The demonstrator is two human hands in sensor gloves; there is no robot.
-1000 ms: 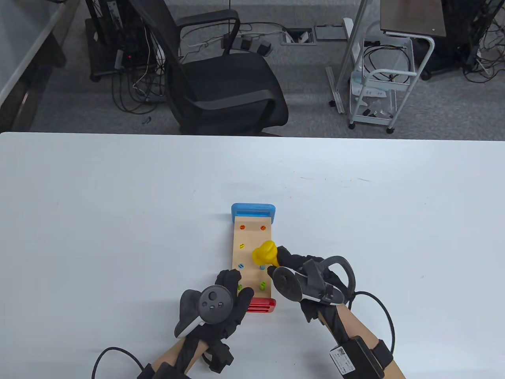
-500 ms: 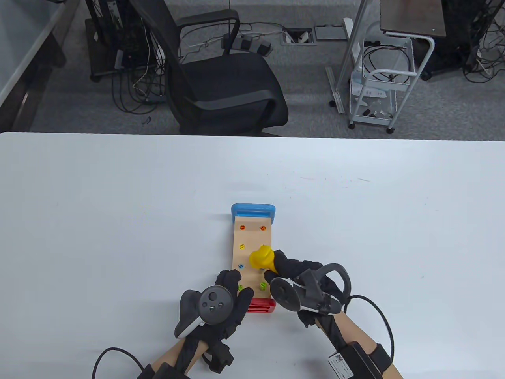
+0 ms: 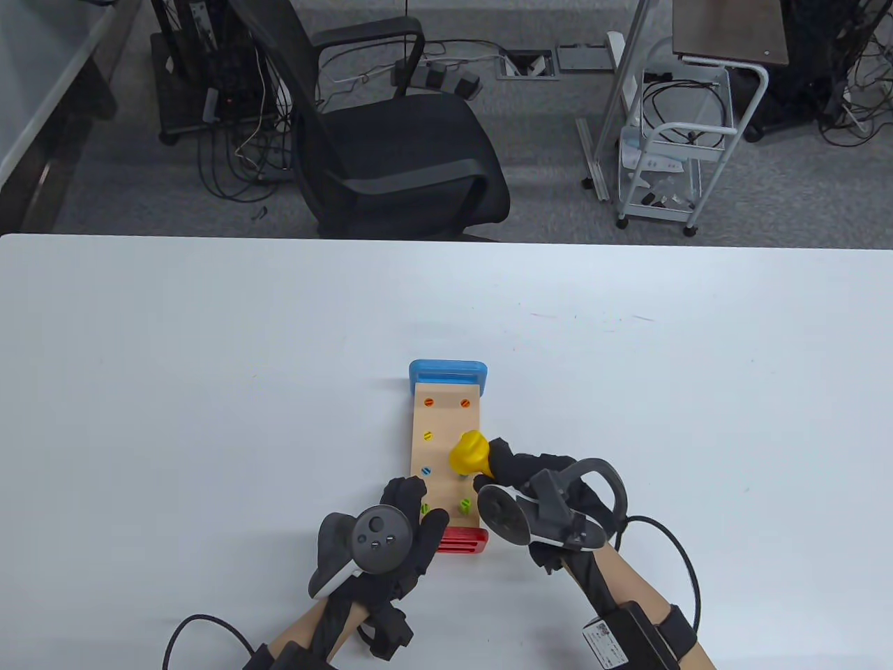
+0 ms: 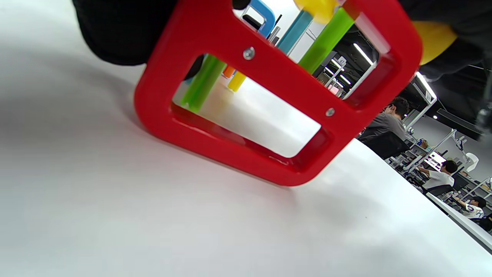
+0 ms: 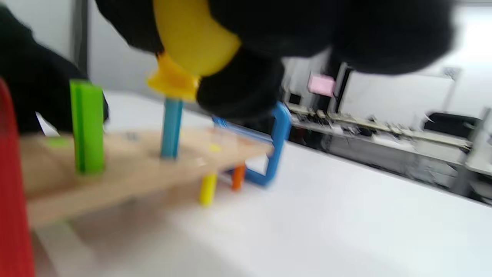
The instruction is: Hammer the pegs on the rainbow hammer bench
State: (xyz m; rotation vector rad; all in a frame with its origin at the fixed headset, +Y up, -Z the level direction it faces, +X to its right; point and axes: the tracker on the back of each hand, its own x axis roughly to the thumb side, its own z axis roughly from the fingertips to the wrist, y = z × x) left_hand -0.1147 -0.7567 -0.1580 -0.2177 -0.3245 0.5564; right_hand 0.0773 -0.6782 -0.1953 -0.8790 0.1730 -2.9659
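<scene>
Hammer bench (image 3: 446, 436) — eight pegs in its holes, blue peg (image 5: 171, 129) proud.

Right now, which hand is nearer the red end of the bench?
Left. The left hand rests on the bench beside the red end; the right hand holds the yellow hammer farther up.

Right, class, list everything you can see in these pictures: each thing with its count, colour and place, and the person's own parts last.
Hammer bench: one, wooden top, blue far end, red near end; table middle.
Pegs: eight; two orange, two yellow, two blue, two green; in the bench.
Toy hammer: one, yellow; over the right blue peg.
Table: one, white.
Office chair: one, black; behind the table.
Cart: one, white; back right.
Left hand: black glove; rests on the bench's near-left corner.
Right hand: black glove; grips the hammer.
</scene>
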